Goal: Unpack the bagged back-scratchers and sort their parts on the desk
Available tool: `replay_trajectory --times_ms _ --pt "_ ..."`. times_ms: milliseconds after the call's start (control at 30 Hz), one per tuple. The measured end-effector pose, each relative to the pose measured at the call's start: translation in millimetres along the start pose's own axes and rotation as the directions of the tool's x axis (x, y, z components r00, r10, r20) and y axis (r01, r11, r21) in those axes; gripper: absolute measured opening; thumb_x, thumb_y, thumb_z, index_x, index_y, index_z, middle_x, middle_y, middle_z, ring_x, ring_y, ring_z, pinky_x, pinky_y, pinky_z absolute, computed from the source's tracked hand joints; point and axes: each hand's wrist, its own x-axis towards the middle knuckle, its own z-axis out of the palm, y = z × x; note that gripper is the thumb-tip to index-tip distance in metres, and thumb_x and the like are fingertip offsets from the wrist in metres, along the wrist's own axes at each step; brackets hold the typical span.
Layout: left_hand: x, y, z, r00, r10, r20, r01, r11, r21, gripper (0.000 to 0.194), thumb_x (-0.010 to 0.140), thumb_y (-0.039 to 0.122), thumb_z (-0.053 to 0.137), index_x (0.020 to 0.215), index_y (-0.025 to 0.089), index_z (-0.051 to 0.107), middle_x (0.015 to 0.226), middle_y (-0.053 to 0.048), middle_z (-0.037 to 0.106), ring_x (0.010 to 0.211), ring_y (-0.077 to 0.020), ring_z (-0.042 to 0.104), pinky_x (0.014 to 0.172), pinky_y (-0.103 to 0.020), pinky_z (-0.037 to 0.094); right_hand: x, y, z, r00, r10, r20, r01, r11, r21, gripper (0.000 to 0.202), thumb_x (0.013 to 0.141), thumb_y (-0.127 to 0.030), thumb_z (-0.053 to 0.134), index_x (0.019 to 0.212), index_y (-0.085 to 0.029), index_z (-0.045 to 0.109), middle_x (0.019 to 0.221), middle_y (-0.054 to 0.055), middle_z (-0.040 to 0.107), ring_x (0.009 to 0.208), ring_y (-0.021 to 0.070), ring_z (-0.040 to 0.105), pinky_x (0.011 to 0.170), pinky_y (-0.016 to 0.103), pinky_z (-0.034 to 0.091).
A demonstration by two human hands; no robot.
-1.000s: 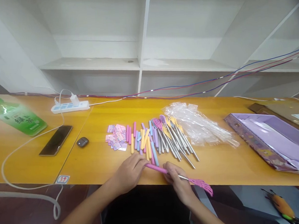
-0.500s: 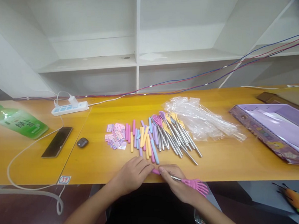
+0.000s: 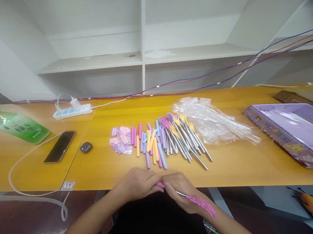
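Close to the table's front edge, my left hand [image 3: 138,183] is closed around a pink handle grip [image 3: 159,184]. My right hand [image 3: 180,189] grips the metal rod of a back scratcher, whose pink hand-shaped head [image 3: 203,204] lies over my right wrist. Rod and grip meet between my two hands; how far the rod sits inside is hidden by the fingers. Just beyond lie several loose handle grips [image 3: 155,149] in pink, yellow, blue and purple. Beside them is a pile of back scratchers [image 3: 183,140] with bare metal rods.
Small printed cards [image 3: 122,140] lie left of the grips. Clear plastic bags [image 3: 212,122] spread behind the pile. A purple box [image 3: 277,138] stands right. Leftward are an earbud case [image 3: 86,147], a phone [image 3: 60,147], a green bottle [image 3: 20,127] and a power strip [image 3: 72,111].
Both hands have drawn slightly lower, toward my body, with the pink grip and back scratcher. The pink head has tipped down over my right wrist. The view has shifted a little.
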Motion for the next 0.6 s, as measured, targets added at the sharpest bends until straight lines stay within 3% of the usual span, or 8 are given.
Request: replay_trajectory --times_ms 233,600 --pt "0.0 0.6 -2.9 0.993 -0.051 0.107 0.058 0.996 -0.065 0.047 0.11 0.053 0.045 0.081 0.02 0.061 0.065 -0.001 0.066 0.057 -0.0155 0.062 0.053 -0.027 0.038 1.3 1.1 2.0 0.994 -0.109 0.006 0.109 0.982 -0.156 0.034 0.11 -0.022 0.035 0.078 -0.021 0.045 0.069 -0.003 0.048 0.057 0.0104 0.04 0.06 0.028 0.027" --pt "3.2 3.5 -7.8 0.979 -0.1 0.18 0.121 0.987 -0.106 0.041 0.106 0.05 0.054 0.08 0.02 0.062 0.067 0.0 0.068 0.057 -0.0152 0.062 0.056 -0.027 0.037 2.4 -0.2 1.1 0.994 -0.11 -0.001 0.109 0.982 -0.153 0.035 0.11 -0.022 0.035 0.077 -0.02 0.048 0.069 -0.003 0.05 0.057 0.0102 0.041 0.059 0.028 0.029"
